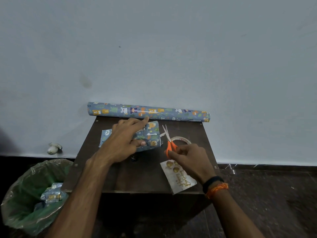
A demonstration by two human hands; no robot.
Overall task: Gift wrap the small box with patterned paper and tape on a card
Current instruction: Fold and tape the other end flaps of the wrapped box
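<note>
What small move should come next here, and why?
Probably snip the strip of clear tape sticking out from the blue animal-patterned wrapped box. The right hand holds the orange-handled scissors with blades open beside that strip, while the left hand pins the box on the dark wooden table.

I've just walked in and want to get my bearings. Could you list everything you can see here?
paper roll: one, blue with animals, table's far edge by the wall
box: one, part-wrapped in that paper, mid-table
scissors: one, orange handles, right of box
tape: one, pale ring, behind scissors
card: one, white with gold, near right corner
table: one, dark brown
bin: one, green liner, floor left, paper scraps inside
left hand: presses on box
right hand: holds scissors
</note>
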